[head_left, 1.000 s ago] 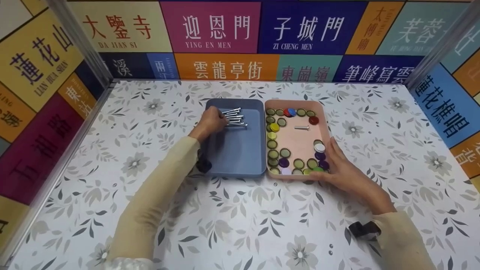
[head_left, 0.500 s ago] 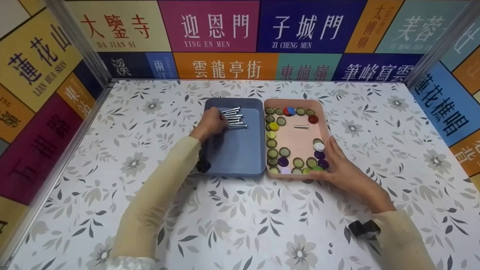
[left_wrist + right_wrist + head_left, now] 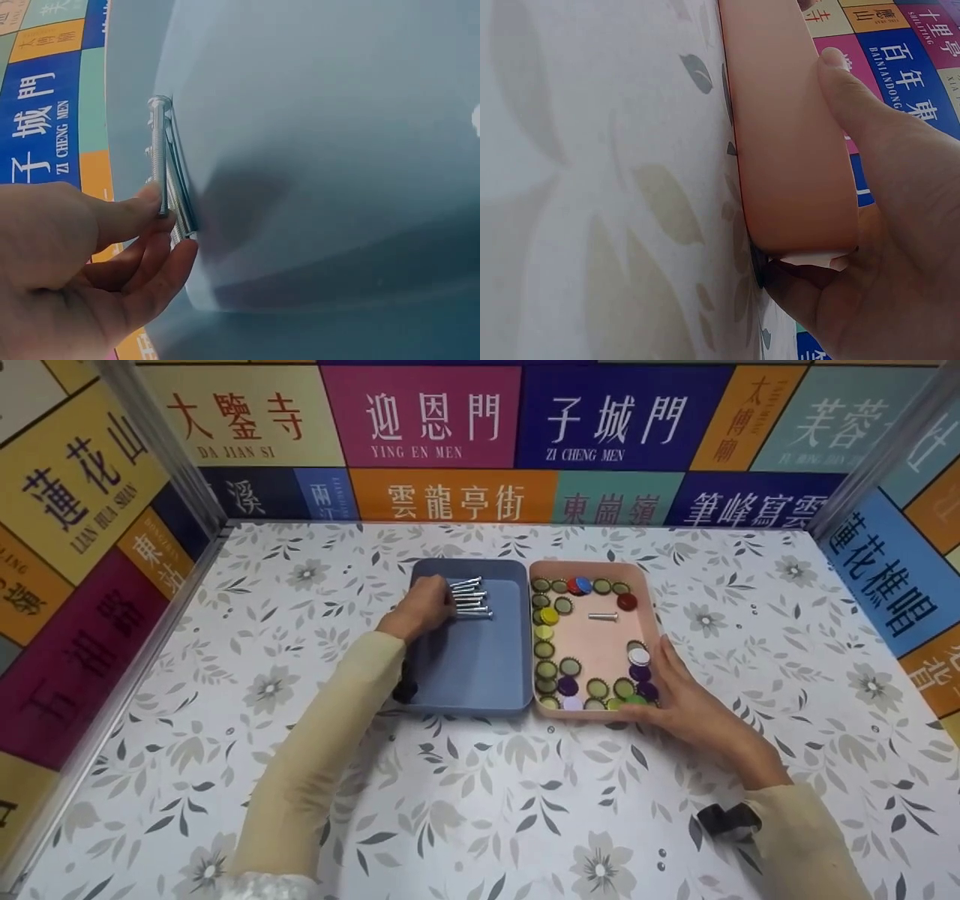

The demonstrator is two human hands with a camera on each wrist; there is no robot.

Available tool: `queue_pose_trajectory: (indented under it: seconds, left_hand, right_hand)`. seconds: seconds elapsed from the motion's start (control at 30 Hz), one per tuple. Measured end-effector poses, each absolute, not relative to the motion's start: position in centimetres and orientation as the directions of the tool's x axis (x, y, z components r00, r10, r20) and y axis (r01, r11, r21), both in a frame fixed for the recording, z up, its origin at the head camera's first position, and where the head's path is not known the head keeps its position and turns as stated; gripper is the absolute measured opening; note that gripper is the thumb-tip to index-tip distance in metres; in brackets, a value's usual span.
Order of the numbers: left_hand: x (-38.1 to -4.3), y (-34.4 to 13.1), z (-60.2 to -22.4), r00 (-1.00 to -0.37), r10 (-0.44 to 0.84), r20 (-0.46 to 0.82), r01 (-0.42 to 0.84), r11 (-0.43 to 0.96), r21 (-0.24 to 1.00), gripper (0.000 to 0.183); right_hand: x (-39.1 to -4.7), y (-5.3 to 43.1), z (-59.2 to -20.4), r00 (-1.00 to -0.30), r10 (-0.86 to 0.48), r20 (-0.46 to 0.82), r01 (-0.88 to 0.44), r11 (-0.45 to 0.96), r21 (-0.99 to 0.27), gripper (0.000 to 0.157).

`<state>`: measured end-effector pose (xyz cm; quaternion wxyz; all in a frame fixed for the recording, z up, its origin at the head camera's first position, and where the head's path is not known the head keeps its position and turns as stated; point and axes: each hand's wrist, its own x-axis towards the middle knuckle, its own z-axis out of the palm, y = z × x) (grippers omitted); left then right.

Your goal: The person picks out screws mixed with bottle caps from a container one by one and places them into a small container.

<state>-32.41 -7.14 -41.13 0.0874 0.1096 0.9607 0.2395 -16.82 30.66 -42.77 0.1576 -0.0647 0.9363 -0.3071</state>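
My left hand (image 3: 422,606) is over the upper left of the blue tray (image 3: 472,675). In the left wrist view its thumb and fingers pinch a threaded metal screw (image 3: 158,154) near the tip, head pointing away. Beside the fingertips, several similar screws (image 3: 470,596) lie roughly parallel, heads to the right. My right hand (image 3: 694,712) holds the lower right corner of the pink tray (image 3: 592,641), thumb at the near side and fingers along the right wall. A single screw (image 3: 602,616) lies inside that tray.
Bottle caps (image 3: 568,666) of several colours line the edges of the pink tray, some face down. Both trays stand side by side on a flower-patterned tabletop (image 3: 487,802). Panels with printed characters (image 3: 450,495) wall in the back and sides.
My left hand has shifted slightly toward me at the screws, and the nearest screw there sits a little differently. The right hand and pink tray stay in place.
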Motion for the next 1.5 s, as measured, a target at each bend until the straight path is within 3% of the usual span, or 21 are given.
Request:
queue_pose_trajectory:
  seconds: [0.4, 0.87, 1.5]
  left_hand:
    - [-32.35, -7.6, -41.29, -0.941, 0.338, 0.01, 0.313, 0.861, 0.401, 0.013]
    - [-32.37, -7.57, -41.27, -0.957, 0.29, -0.002, 0.265, 0.876, 0.403, 0.035]
    - [-31.49, -7.01, -40.64, -0.965, 0.259, -0.031, 0.228, 0.894, 0.387, 0.035]
  right_hand:
    - [-16.65, 30.72, -42.74, -0.943, -0.215, -0.253, -0.023, 0.804, -0.595, 0.118]
    - [-16.75, 30.74, -42.75, -0.943, -0.211, -0.256, -0.021, 0.809, -0.588, 0.12]
    - [-16.67, 30.75, -42.68, -0.941, -0.219, -0.257, -0.026, 0.806, -0.591, 0.118]
